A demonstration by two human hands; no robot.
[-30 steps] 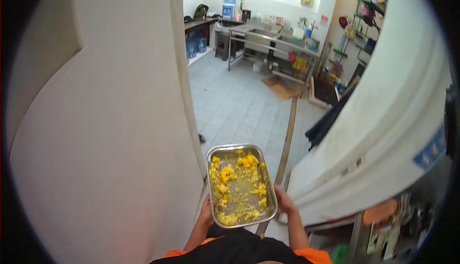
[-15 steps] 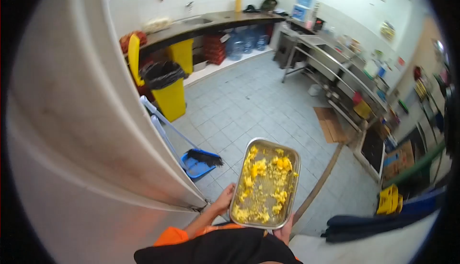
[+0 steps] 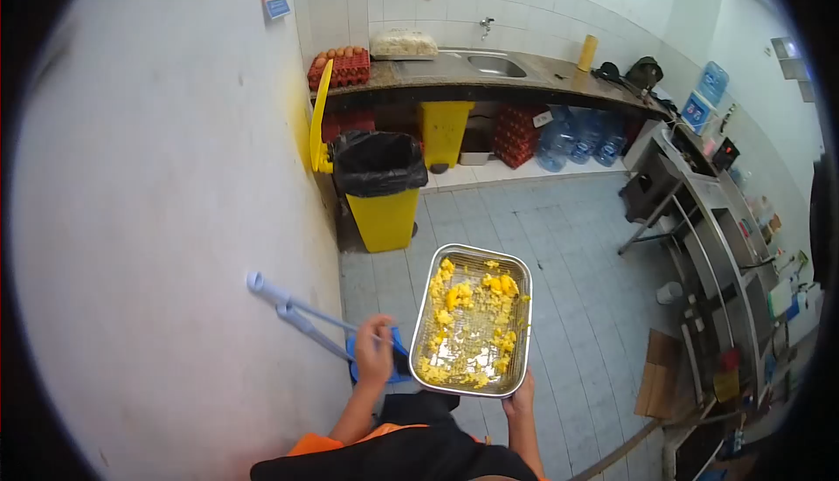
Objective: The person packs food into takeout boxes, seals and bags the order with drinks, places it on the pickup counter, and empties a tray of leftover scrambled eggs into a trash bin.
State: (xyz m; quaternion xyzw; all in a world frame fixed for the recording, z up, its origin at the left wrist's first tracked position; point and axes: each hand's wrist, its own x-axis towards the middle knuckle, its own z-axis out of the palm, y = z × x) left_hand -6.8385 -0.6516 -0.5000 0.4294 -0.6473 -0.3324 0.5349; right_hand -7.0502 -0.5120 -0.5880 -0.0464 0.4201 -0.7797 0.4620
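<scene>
A metal tray [image 3: 472, 381] with yellow, egg-like scraps [image 3: 456, 297] stuck to its bottom and sides is held out over the floor. At its lower right corner my right hand [image 3: 519, 394] grips the rim, its fingers partly hidden beneath. My left hand [image 3: 375, 350] is off the tray, a little to its left, its fingers bent and blurred, in front of a blue dustpan [image 3: 398, 341]. Farther ahead stands a yellow bin [image 3: 382, 219] with a black liner [image 3: 377, 162] and its yellow lid [image 3: 322, 114] raised.
The white wall [image 3: 175, 219] runs close on my left, with long blue handles [image 3: 301, 319] near it. A counter [image 3: 542, 88] with a sink [image 3: 496, 65] crosses ahead. Metal sinks and a frame [image 3: 708, 219] line the right; cardboard [image 3: 658, 374] lies on the floor.
The view has turned left and moved past the doorway toward the bin. My left hand has let go of the tray's side; my right hand still holds it.
</scene>
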